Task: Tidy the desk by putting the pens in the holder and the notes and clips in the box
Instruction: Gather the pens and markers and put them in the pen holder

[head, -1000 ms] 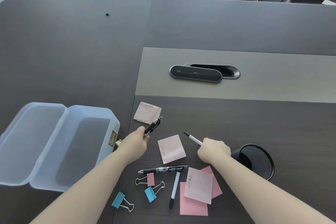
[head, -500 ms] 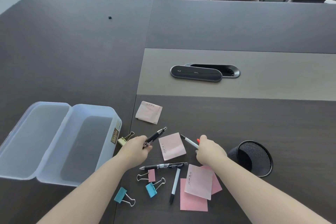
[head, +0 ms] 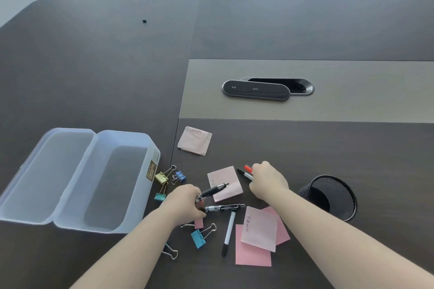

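With the left hand (head: 185,202) closed on a black pen (head: 212,192) while apparently pinching a second pen (head: 223,207) off the desk, and the right hand (head: 267,180) clutching two markers (head: 246,172) beside the mesh holder (head: 333,197), a pen risks slipping loose.

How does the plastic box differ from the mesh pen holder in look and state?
The plastic box is translucent, rectangular and hinged open by the left hand; the mesh pen holder is black, round and lidless by the right hand. Both look empty.
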{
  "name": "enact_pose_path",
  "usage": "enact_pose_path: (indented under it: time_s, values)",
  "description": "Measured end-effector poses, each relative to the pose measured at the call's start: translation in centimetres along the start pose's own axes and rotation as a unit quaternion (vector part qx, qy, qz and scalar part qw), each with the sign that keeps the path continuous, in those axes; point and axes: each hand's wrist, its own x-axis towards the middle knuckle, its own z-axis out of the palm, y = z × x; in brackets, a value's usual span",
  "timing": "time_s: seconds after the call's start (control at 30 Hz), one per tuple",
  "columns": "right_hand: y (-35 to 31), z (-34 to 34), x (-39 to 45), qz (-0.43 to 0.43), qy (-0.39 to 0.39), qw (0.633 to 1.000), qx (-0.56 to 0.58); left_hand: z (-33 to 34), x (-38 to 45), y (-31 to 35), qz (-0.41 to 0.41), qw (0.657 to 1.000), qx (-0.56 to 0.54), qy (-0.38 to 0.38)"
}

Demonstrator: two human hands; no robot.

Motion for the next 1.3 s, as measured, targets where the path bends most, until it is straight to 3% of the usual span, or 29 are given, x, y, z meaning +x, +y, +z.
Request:
enact_pose_path:
  time_s: [0.33,0.6,0.83,1.07,1.3]
  values:
    - [2.6,0.4,-1.6,0.076,-0.003,0.988,0.132,1.3,1.4,2.3,-0.01,0.998,0.069,0.009]
    - [2.4,0.4,-2.6,0.088,0.006,0.976,0.199,0.5,0.9,2.5,-0.016,0.993,-0.036,0.113]
    - [1.7,0.3,-3.5,0.07,0.014,0.978,0.194,1.5,-1.1,3.5,-0.06,0.98,-0.181,0.05]
    - [2.0,0.4,-3.6,0.023,0.001,0.974,0.227,4.7,-2.0,5.1,-0.115,0.989,-0.091,0.0]
    - [2.1,0.5,-4.0,-0.013,0.009,0.965,0.263,5.6,-2.4,6.4,-0.147,0.985,-0.076,0.041]
